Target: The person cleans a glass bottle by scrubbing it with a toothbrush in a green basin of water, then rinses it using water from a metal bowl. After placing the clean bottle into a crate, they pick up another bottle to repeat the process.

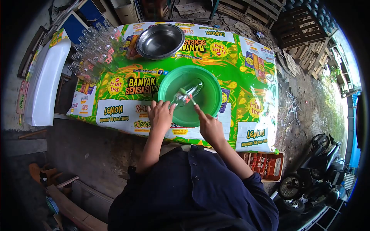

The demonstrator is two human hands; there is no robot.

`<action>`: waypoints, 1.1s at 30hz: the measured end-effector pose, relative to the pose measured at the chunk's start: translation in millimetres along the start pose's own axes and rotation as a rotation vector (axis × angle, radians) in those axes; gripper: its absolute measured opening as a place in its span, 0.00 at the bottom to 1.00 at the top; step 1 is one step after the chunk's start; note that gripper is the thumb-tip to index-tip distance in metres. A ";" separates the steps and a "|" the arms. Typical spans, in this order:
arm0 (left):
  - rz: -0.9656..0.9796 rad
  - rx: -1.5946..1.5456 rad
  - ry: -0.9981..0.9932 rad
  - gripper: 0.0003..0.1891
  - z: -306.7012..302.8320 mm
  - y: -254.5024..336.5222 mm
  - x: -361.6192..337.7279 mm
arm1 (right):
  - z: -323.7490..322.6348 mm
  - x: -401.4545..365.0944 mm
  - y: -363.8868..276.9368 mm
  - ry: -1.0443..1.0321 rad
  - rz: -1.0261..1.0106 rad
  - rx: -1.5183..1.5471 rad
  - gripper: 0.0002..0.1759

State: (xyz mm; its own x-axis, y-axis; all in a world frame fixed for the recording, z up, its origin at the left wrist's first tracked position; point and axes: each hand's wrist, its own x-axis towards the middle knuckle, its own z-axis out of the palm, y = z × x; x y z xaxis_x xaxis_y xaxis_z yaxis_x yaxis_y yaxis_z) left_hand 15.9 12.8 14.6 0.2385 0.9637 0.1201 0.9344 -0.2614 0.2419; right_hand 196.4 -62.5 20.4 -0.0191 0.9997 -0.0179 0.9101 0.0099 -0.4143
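A clear glass bottle with red print lies tilted in a green plastic basin in front of me. My left hand is closed at the basin's near-left rim, its fingertips on the near end of the bottle. In my right hand is a thin-handled brush with a pale green head, the index finger stretched along the handle. The brush head lies over the side of the bottle. Whether the basin holds water is hard to make out.
Several clear glass bottles stand grouped at the table's far left. A steel bowl sits behind the basin. A printed green cover lies over the table. Below the right edge is a red crate; a motorcycle stands farther right.
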 end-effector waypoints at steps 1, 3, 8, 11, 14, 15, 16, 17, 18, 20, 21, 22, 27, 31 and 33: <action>0.022 0.023 0.025 0.14 -0.2 0.1 0.1 | -3.2 10.9 10.9 0.000 0.080 -0.008 0.27; 0.031 0.016 -0.015 0.14 1.8 -2.0 0.4 | -6.0 28.4 26.7 0.103 0.171 -0.005 0.27; 0.056 -0.113 -0.005 0.15 4.0 -4.6 3.7 | 2.2 2.7 -2.6 0.098 -0.134 -0.006 0.32; 0.075 -0.124 -0.048 0.14 2.6 -4.5 4.1 | -1.2 18.9 14.1 0.048 0.035 -0.029 0.33; 0.081 -0.119 -0.074 0.15 3.5 -2.1 6.4 | -11.0 34.7 25.4 0.041 0.155 -0.042 0.32; 0.072 -0.111 -0.087 0.15 2.9 -1.3 6.7 | -14.1 31.4 18.4 0.029 0.137 -0.036 0.31; 0.058 -0.103 -0.104 0.16 2.2 -1.0 5.6 | -7.1 21.3 11.7 0.082 0.038 0.040 0.30; 0.075 -0.077 -0.087 0.17 0.7 0.7 4.9 | 2.3 9.1 7.7 0.166 -0.116 0.046 0.29; 0.092 -0.051 -0.071 0.18 -2.5 3.8 4.9 | 1.2 1.0 4.1 0.118 -0.111 0.022 0.30; 0.109 -0.038 -0.057 0.21 -1.7 4.8 3.5 | -7.9 0.0 5.6 0.026 -0.007 -0.002 0.28; 0.109 -0.050 -0.060 0.22 1.5 3.6 3.5 | -14.1 6.9 14.6 -0.019 0.091 0.000 0.27; 0.113 -0.061 -0.062 0.23 2.5 3.6 3.0 | -12.0 14.5 27.1 0.043 0.147 0.001 0.26; 0.083 -0.013 -0.099 0.21 0.7 8.5 5.5 | -7.3 -3.0 10.3 0.030 -0.009 0.068 0.27; 0.084 0.000 -0.098 0.19 0.7 10.5 8.9 | -8.6 3.7 19.4 0.034 0.051 0.058 0.27; 0.094 -0.008 -0.156 0.19 -0.6 9.1 9.9 | -12.5 22.8 30.8 0.088 0.156 0.069 0.25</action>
State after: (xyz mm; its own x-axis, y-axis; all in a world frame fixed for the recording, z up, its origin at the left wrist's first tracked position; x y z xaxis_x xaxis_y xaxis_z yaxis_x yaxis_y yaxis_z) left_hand 26.6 19.9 18.6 0.3637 0.9315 -0.0083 0.9041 -0.3508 0.2441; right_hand 229.2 -39.1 18.6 0.1593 0.9872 -0.0081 0.8687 -0.1441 -0.4739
